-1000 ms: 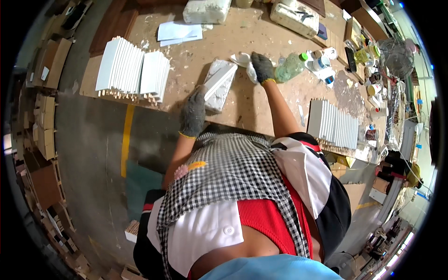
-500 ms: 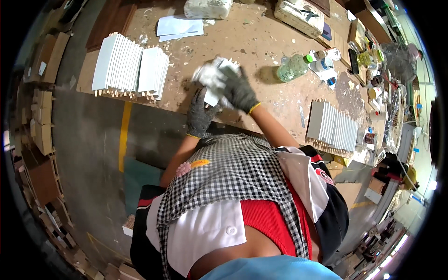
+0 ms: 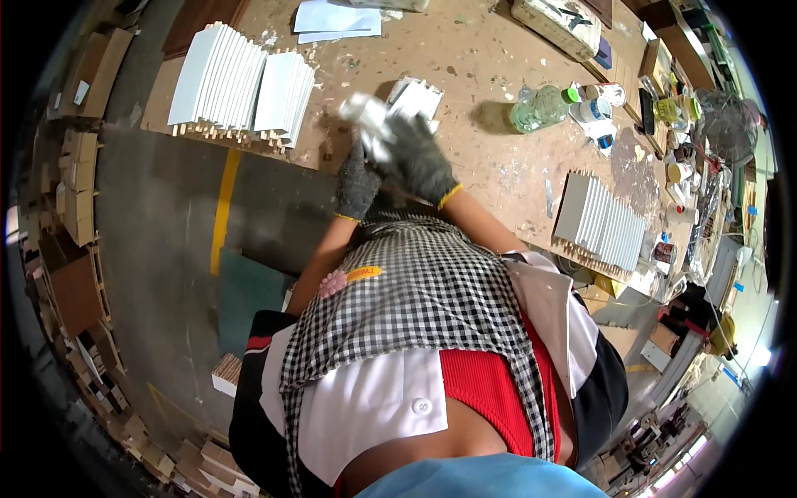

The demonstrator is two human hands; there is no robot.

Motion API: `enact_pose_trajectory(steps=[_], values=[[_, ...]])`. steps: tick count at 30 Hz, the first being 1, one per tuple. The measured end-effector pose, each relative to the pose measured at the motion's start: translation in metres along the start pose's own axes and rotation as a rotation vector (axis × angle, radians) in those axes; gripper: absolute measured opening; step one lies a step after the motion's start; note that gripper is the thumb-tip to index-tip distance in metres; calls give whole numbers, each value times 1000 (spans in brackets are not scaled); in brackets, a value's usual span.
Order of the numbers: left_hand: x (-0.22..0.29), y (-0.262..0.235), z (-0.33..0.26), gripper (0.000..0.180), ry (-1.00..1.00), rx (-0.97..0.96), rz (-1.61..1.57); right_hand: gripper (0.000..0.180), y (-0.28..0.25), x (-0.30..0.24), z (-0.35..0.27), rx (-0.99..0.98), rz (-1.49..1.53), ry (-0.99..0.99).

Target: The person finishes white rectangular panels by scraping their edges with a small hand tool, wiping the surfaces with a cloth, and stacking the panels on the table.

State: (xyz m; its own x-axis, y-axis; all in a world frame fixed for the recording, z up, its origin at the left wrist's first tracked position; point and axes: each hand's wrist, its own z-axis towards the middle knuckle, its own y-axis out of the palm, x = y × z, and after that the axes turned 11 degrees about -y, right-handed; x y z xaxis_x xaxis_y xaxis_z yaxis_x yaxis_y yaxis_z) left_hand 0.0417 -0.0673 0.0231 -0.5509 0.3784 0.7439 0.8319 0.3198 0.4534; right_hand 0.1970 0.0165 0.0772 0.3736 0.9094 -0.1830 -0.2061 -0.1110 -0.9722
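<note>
My hands, in dark grey knit gloves with yellow cuffs, are close together over the near edge of the workbench point(image 3: 465, 195). My right hand point(image 3: 422, 164) is closed on a white cloth point(image 3: 365, 109), crumpled and smeared by motion. My left hand point(image 3: 358, 184) grips a small white board point(image 3: 378, 149) from below; most of it is hidden by the cloth and the right hand. Just beyond, a small stack of white boards point(image 3: 417, 98) with wooden pegs lies on the bench.
Rows of upright white boards point(image 3: 217, 83) with pegs stand at the bench's left end, and another row point(image 3: 599, 217) at its right. A green-capped bottle point(image 3: 538, 109), paper sheets point(image 3: 336, 18), a paint-stained block point(image 3: 558, 25) and several cups and tools lie around. Grey floor extends left.
My right hand and the white cloth have moved slightly left and off the small stack, which now shows more. The whole view has shifted, so the bench sits higher.
</note>
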Motion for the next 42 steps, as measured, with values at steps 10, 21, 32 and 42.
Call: enact_pose_trajectory(steps=[10,21,32,42], values=[[47,24,-15,103,558,280,1443,27,5,61,-144,578,931,848],[60,-8,6,86,416,42,1451,62,-25,86,-8,108,316,345],[60,13,-4,85,408,208,1692,53,-24,66,-14,185,224,416],[115,-26,-9,82,628,741,1527,31,-20,61,-84,698,720,869]])
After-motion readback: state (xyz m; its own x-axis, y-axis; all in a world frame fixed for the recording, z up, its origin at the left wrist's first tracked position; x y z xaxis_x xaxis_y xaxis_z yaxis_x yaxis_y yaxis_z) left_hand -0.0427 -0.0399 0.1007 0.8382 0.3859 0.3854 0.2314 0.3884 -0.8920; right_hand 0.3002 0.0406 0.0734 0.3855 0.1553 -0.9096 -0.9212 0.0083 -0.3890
